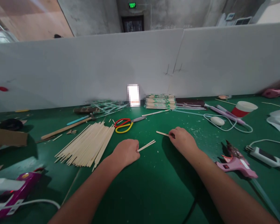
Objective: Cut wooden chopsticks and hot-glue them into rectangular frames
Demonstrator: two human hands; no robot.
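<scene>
My left hand [126, 151] is closed around thin wooden sticks [146, 146]; two pale ends stick out to the right, close together. Opposite it, my right hand [183, 140] pinches another wooden stick [162, 133], whose free end points left; the rest of it is hidden behind my fingers. A gap of green tabletop lies between the two hands. Left of my left hand, many loose wooden sticks [86, 144] are fanned out in a flat pile. Scissors [130, 123] with one red and one yellow handle lie beyond my left hand, blades toward the right.
Wrapped stick bundles [160, 101] are stacked against the white partition [95, 68]. A pink glue gun [238, 166] lies at right, a purple glue gun [21, 189] at lower left. A red-and-white paper cup [244, 109], cords and a cardboard piece [8, 141] sit around the green table [130, 199].
</scene>
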